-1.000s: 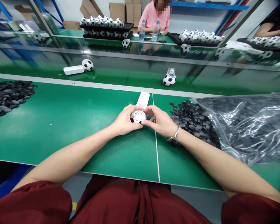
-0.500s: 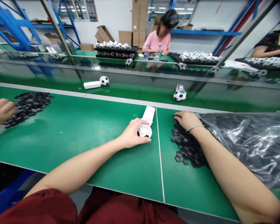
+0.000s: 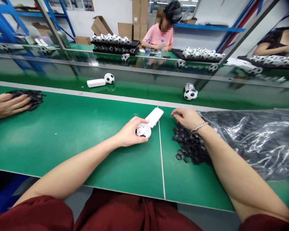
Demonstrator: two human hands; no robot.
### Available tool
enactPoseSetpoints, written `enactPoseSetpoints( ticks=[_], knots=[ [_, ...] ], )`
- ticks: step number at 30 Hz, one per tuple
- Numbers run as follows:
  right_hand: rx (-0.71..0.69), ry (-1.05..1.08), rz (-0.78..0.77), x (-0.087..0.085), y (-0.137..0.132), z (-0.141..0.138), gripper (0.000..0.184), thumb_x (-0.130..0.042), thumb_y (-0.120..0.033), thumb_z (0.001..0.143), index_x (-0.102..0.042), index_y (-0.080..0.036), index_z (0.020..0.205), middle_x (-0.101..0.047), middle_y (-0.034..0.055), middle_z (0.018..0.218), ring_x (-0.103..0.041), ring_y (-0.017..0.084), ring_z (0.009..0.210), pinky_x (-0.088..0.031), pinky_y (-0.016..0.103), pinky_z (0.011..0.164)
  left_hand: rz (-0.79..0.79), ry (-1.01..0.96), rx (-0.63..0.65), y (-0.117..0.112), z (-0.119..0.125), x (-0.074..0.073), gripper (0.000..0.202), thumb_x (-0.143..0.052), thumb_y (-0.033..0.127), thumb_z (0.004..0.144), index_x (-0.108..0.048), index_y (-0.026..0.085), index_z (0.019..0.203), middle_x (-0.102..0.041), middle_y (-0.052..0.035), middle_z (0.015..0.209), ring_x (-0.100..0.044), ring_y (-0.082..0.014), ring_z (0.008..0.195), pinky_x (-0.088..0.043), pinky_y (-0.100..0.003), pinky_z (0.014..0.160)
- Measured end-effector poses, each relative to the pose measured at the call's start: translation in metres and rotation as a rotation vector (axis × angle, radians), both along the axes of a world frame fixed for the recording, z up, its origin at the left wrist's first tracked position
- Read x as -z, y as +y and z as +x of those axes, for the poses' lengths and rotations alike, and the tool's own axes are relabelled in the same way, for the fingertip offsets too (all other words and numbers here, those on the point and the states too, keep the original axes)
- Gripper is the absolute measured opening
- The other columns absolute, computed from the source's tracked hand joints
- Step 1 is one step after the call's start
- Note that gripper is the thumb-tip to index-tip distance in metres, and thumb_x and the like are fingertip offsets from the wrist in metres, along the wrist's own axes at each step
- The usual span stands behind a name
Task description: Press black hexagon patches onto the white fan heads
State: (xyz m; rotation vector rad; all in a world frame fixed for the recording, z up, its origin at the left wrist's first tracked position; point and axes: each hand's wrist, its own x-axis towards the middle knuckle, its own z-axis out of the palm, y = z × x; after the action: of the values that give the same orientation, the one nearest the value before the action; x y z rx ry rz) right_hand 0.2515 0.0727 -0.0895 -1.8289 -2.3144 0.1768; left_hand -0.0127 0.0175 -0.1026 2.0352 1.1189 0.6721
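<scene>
My left hand (image 3: 131,132) is closed around the round head of a white handheld fan (image 3: 144,131), styled like a football, with an openwork grille facing up. Its flat white handle (image 3: 154,116) points away to the upper right, across the white line on the table. My right hand (image 3: 188,119) has its thumb and forefinger pinched together at the far edge of a pile of black pentagonal pieces (image 3: 189,146). A small dark edge shows at those fingertips, seemingly one black piece, mostly hidden. A braided bracelet (image 3: 199,127) circles the right wrist.
A large clear bag (image 3: 255,141) of black pieces lies to the right. Beyond the table edge, one football fan (image 3: 109,78) and another (image 3: 190,93) rest on a green belt. At left, another person's hand (image 3: 9,106) covers black pieces. A person in pink (image 3: 159,35) sits opposite.
My right hand has risen slightly off the pile, its fingertips pinched. The fan in my left hand has turned, its handle swinging rightward. The other person's hand now lies over the left pile.
</scene>
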Motion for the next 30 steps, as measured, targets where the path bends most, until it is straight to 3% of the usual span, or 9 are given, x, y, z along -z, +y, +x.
enactPoseSetpoints(
  ticks=[2, 7, 12, 15, 19, 23, 30],
  knots=[
    [-0.020, 0.160, -0.038, -0.005, -0.005, -0.005, 0.019, -0.045, -0.023, 0.079, -0.063, -0.018, 0.084, -0.064, 0.0009, 0.061, -0.060, 0.014, 0.057, -0.045, 0.027, 0.057, -0.012, 0.002, 0.019, 0.002, -0.002, -0.001, 0.053, -0.067, 0.023, 0.060, -0.049, 0.020, 0.109, -0.048, -0.0065, 0.111, -0.050, -0.0225, 0.101, -0.041, -0.040, 0.090],
    [-0.080, 0.381, -0.046, -0.011, -0.017, -0.018, 0.017, -0.056, -0.024, 0.072, -0.063, -0.017, 0.086, -0.066, 0.0019, 0.071, -0.060, 0.015, 0.062, -0.048, 0.027, 0.058, -0.054, 0.003, 0.029, 0.003, -0.003, -0.002, 0.055, -0.066, 0.021, 0.059, -0.048, 0.018, 0.111, -0.050, -0.0075, 0.114, -0.051, -0.0226, 0.100, -0.042, -0.039, 0.087],
    [-0.235, 0.416, 0.136, -0.017, -0.028, -0.032, 0.013, -0.057, -0.028, 0.076, -0.065, -0.018, 0.079, -0.066, 0.0050, 0.084, -0.059, 0.016, 0.076, -0.047, 0.029, 0.067, -0.059, -0.019, 0.013, 0.004, -0.003, 0.002, 0.061, -0.073, 0.032, 0.058, -0.048, 0.018, 0.112, -0.052, -0.0084, 0.112, -0.051, -0.0233, 0.100, -0.041, -0.040, 0.088],
    [-0.293, 0.459, 0.098, -0.019, -0.037, -0.041, 0.012, -0.056, -0.029, 0.077, -0.064, -0.019, 0.078, -0.067, 0.0035, 0.081, -0.060, 0.016, 0.074, -0.047, 0.029, 0.068, -0.039, -0.037, -0.002, 0.005, -0.003, 0.005, 0.063, -0.074, 0.036, 0.057, -0.049, 0.018, 0.112, -0.053, -0.0080, 0.111, -0.051, -0.0229, 0.099, -0.041, -0.039, 0.087],
    [-0.357, 0.470, 0.014, -0.018, -0.049, -0.052, 0.011, -0.058, -0.028, 0.077, -0.063, -0.019, 0.079, -0.067, 0.0018, 0.075, -0.061, 0.014, 0.069, -0.048, 0.027, 0.067, -0.060, -0.042, 0.032, 0.007, -0.006, 0.005, 0.056, -0.069, 0.028, 0.061, -0.049, 0.018, 0.112, -0.054, -0.0072, 0.111, -0.053, -0.0220, 0.097, -0.042, -0.037, 0.085],
    [-0.462, 0.439, 0.047, -0.012, -0.054, -0.061, 0.006, -0.059, -0.023, 0.077, -0.062, -0.019, 0.079, -0.068, 0.0012, 0.078, -0.062, 0.014, 0.071, -0.048, 0.026, 0.066, -0.087, -0.050, 0.114, 0.009, -0.008, 0.003, 0.054, -0.064, 0.022, 0.062, -0.047, 0.017, 0.113, -0.056, -0.0066, 0.108, -0.054, -0.0209, 0.094, -0.044, -0.035, 0.082],
    [-0.700, 0.378, 0.105, 0.002, -0.053, -0.070, 0.010, -0.054, -0.018, 0.081, -0.063, -0.018, 0.085, -0.068, 0.0039, 0.084, -0.061, 0.015, 0.080, -0.048, 0.029, 0.075, -0.026, -0.008, 0.062, 0.005, -0.002, 0.004, 0.055, -0.065, 0.025, 0.062, -0.047, 0.017, 0.113, -0.054, -0.0072, 0.112, -0.052, -0.0224, 0.099, -0.042, -0.037, 0.086]
  ],
)
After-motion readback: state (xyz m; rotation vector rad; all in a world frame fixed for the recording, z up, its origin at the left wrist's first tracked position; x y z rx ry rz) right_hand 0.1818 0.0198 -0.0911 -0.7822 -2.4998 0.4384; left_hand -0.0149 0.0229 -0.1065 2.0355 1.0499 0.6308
